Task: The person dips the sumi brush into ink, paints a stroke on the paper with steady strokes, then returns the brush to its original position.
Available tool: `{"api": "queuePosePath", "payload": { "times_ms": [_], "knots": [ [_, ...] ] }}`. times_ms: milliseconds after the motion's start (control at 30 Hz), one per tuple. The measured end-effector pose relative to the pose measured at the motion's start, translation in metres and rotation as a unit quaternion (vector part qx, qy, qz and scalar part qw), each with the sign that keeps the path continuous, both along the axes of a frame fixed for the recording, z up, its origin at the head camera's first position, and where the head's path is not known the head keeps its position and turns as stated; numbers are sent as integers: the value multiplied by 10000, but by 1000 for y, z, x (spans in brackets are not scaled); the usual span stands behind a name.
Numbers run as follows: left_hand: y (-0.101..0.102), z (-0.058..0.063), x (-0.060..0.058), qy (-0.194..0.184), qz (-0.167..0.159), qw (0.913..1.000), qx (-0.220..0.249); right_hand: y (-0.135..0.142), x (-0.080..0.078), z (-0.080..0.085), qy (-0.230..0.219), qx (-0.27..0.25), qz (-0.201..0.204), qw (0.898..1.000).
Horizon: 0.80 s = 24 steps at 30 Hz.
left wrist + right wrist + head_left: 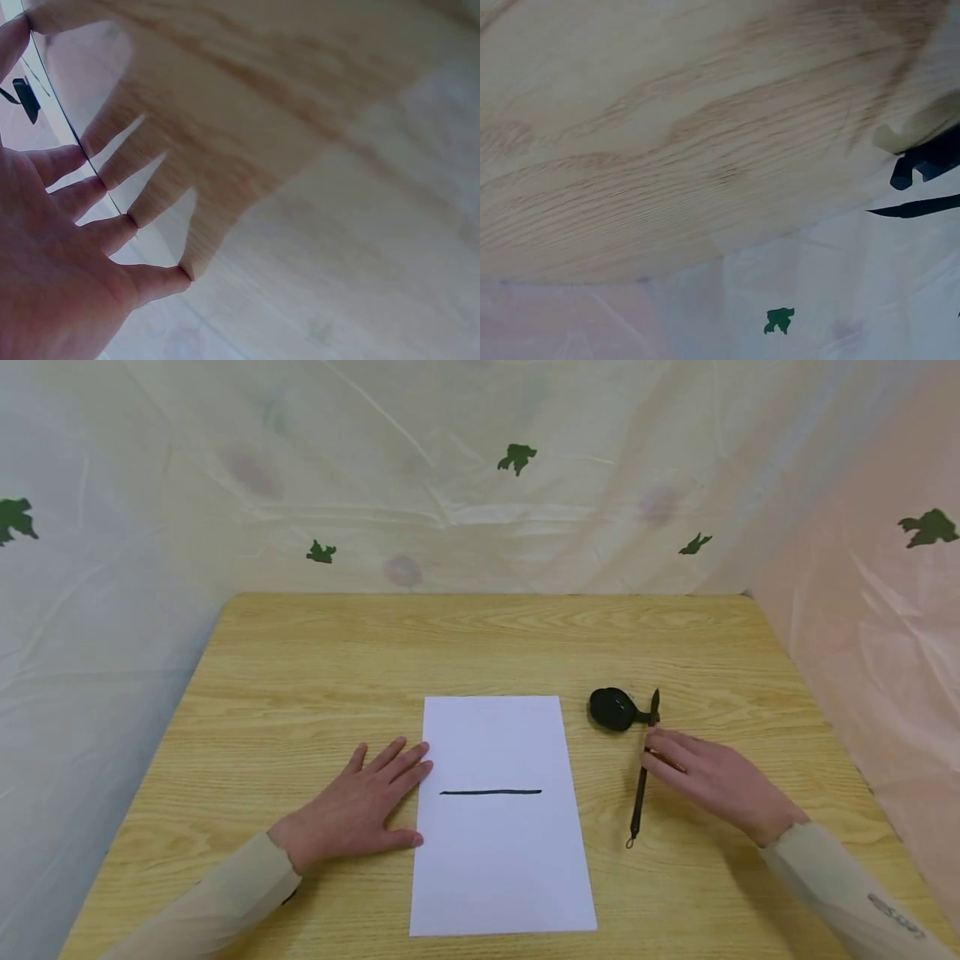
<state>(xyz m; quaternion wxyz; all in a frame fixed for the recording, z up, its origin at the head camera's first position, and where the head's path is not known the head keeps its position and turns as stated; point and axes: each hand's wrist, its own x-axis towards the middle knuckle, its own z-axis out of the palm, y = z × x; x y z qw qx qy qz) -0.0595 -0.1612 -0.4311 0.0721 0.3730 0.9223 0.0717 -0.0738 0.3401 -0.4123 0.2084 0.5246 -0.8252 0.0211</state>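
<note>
A white sheet of paper (502,877) lies on the wooden table with one black horizontal stroke (491,792) across its middle. My left hand (348,814) is spread flat, its fingertips and thumb on the paper's left edge; the left wrist view shows the same hand (67,240) with straight fingers. To the right of the sheet, my right hand (712,781) pinches a dark writing brush (639,806) by its shaft. The bristle tip points away from me, and the shaft overlaps the short handle of a black ink dish (612,709). In the right wrist view only the brush tip (915,208) and part of the dish (937,154) show.
The light wooden table (300,652) has rounded far corners. Pale cloth curtains (450,485) with green leaf-like shapes hang behind it and along both sides.
</note>
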Motion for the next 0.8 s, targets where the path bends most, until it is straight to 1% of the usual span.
{"api": "queuePosePath", "payload": {
  "times_ms": [100,267,533,800],
  "knots": [
    [0,0,0,-6,-1,10000,1,3,-2,-3,114,218,34,9997],
    [1,1,-1,3,-30,10000,7,6,-2,-6,145,671,-40,9976],
    [1,1,-1,-23,-39,10000,20,12,-3,-13,100,813,-32,9966],
    [0,1,-1,-29,-9,10000,-41,16,-7,-19,22,870,147,9961]
  ]
}}
